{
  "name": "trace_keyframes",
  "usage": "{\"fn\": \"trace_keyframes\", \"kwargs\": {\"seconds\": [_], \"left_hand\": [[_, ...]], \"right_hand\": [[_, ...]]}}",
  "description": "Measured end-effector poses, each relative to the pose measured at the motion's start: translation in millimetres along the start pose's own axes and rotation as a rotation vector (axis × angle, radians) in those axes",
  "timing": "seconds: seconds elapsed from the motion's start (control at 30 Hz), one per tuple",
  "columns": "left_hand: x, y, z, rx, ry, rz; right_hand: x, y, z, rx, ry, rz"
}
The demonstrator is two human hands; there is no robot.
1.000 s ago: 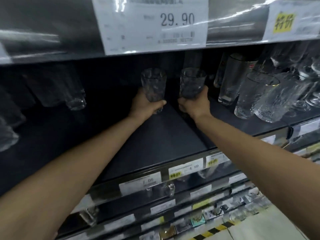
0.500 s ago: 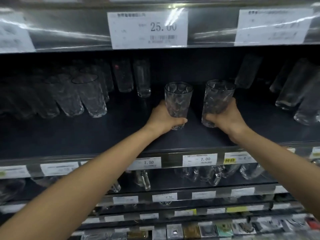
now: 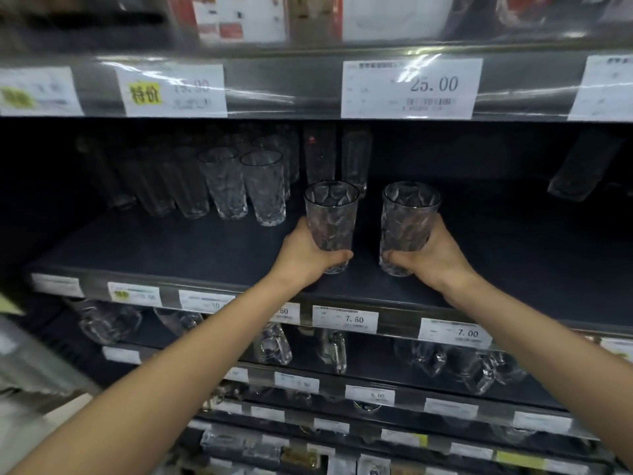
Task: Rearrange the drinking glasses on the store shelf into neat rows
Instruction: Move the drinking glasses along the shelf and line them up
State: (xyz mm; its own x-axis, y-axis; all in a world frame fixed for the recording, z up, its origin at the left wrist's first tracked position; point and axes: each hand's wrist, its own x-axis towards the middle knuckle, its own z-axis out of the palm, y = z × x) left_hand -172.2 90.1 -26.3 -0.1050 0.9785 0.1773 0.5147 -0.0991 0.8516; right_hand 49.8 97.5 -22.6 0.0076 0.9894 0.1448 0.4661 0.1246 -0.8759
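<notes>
Placing is in hand: the left hand (image 3: 303,257) grips the left glass (image 3: 330,214) and the right hand (image 3: 436,257) grips the right glass (image 3: 409,216), both upright low over the shelf (image 3: 164,248), probably next to be lined up beside the row of glasses (image 3: 263,190) at their left.

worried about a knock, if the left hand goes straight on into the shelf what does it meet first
Probably the tall straight glasses behind the faceted glass that the left hand grips; depth between them is unclear in the dark.
</notes>
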Motion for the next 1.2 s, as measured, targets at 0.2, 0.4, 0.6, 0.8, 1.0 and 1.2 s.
{"fn": "trace_keyframes", "kwargs": {"seconds": [0.2,0.4,0.6,0.8,1.0,1.2], "left_hand": [[-1.3,-2.0,-12.7,0.009,0.089,-0.040],[4.7,-2.2,-17.3,0.024,0.070,-0.058],[1.1,-3.8,-33.2,0.031,0.004,-0.031],[-8.0,-19.4,-70.1,0.058,-0.066,-0.021],[-9.0,-42.7,-110.6,0.031,-0.093,-0.026],[-1.6,-63.8,-138.0,0.039,-0.088,-0.035]], "right_hand": [[-5.9,-13.2,21.3,0.039,-0.078,-0.034],[-11.3,-20.7,24.5,0.057,-0.111,-0.027],[-10.6,-27.5,30.4,0.072,-0.122,-0.017],[-10.7,-37.7,50.9,0.055,-0.136,-0.016],[-13.1,-55.4,79.3,0.061,-0.141,-0.017],[-13.8,-72.7,107.3,0.052,-0.153,-0.029]]}}
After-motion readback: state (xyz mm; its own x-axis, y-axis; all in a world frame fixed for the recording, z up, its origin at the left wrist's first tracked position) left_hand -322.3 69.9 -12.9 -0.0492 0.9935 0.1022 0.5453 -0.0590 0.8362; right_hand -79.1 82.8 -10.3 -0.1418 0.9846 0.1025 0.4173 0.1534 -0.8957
